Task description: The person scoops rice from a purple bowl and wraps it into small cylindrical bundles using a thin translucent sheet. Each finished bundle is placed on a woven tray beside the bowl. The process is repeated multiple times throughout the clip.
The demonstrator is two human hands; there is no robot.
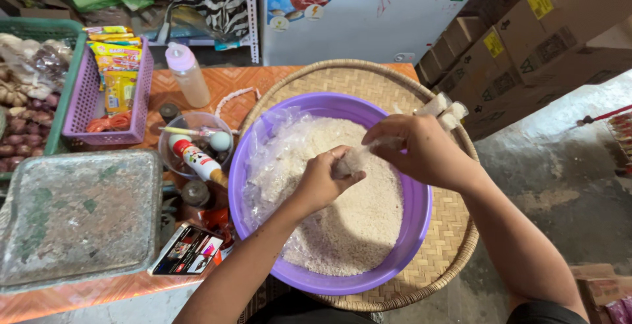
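Observation:
A purple plastic basin (415, 228) sits in a round woven tray (454, 232) and holds a heap of white rice (355, 225). Clear plastic bags (276, 146) lie crumpled over the rice at the basin's left. Above the rice, my left hand (322, 180) is closed around the body of a small clear bag of rice (353, 159). My right hand (421, 149) pinches and pulls the twisted neck of that same bag. Several small filled bags (444, 110) lie on the tray at the basin's far right rim.
On the left a grey metal scale pan (79, 212) stands, with a clear bowl of small items (194, 143), a white squeeze bottle (187, 74) and a purple basket of packets (112, 87) behind it. Cardboard boxes (526, 41) are stacked at the right; a white freezer (368, 15) stands at the back.

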